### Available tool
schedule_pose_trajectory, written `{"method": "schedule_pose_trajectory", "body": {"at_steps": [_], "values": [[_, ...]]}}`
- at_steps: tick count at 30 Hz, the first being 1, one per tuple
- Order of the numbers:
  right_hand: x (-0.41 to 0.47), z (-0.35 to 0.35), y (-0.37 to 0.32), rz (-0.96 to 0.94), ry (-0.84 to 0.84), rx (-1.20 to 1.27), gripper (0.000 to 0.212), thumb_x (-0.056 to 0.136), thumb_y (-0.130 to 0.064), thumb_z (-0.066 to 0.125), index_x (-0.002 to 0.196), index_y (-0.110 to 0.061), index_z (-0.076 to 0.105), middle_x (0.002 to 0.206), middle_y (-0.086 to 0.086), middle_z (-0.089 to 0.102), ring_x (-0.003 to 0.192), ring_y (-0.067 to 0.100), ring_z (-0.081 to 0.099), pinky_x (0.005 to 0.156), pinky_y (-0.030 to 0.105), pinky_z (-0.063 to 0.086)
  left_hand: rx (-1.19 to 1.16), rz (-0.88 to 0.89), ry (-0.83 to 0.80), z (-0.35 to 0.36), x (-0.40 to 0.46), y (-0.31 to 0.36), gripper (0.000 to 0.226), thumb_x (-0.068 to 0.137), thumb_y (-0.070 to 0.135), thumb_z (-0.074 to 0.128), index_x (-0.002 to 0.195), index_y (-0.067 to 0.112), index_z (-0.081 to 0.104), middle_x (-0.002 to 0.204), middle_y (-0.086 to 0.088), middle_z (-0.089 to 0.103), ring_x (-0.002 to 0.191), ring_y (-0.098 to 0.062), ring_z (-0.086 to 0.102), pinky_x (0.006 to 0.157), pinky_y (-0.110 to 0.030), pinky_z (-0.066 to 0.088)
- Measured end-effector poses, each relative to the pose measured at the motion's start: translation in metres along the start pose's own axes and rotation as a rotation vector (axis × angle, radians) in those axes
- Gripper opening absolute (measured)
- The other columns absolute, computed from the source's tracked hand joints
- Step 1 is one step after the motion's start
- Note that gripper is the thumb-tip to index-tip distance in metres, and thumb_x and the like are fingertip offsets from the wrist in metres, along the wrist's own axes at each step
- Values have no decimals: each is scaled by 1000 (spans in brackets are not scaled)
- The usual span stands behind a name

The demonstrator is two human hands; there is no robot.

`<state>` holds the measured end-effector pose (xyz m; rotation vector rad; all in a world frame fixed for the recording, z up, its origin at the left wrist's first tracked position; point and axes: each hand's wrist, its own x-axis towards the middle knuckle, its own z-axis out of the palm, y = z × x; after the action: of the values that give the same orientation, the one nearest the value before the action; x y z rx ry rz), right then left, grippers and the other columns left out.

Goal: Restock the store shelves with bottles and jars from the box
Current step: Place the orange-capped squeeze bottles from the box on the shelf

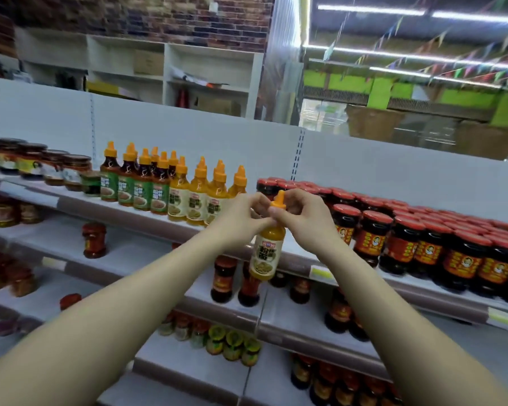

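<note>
One yellow squeeze bottle [266, 253] with an orange nozzle cap is hanging upright in the air in front of the top shelf [147, 213], between the row of squeeze bottles and the block of red-lidded jars. Both hands are pinching it at the neck just under the cap: the left hand [241, 218] is closing its grip on the neck from the left, and the right hand [301, 215] is closing its grip on it from the right, fingertips meeting around the cap's base. On the top shelf, four yellow bottles with white labels [198, 200] are standing at the front, the last partly hidden behind the left hand; to their left, about seven dark bottles with green labels [142, 186] are standing in two ranks, though the back ones overlap. Further left, four dark-lidded jars [41, 165] are showing clearly. To the right, the red-lidded jars [402, 238] are filling the shelf in rows too many and too blurred to count. On the second shelf [147, 256], one red jar [94, 240] is standing alone.
</note>
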<state>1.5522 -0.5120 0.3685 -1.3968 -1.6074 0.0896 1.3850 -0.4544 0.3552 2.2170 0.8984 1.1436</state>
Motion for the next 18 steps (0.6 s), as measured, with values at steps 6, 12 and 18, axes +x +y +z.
{"method": "schedule_pose_trajectory", "body": {"at_steps": [6,12,18], "values": [[59,14,17,-19,1,12,16,89,-34,78,100,-25,73,88,-4,74,86,20,71,77,40,61,120,19,101,-5,52,-15,19,89,32,79,105,25,70,94,10,73,80,3,63,61,-9,41],[115,35,53,-30,-19,-15,32,87,-44,77,112,-24,72,92,-7,75,88,13,72,83,41,60,205,-17,174,2,93,-30,20,90,30,78,106,18,73,93,5,74,81,-3,65,68,-15,49],[141,49,79,-31,-33,37,42,84,-49,76,117,-23,73,97,-6,77,91,13,74,86,42,61,354,-21,238,16,119,-45,17,89,28,76,95,13,77,86,2,75,83,-13,69,73,-30,57]]}}
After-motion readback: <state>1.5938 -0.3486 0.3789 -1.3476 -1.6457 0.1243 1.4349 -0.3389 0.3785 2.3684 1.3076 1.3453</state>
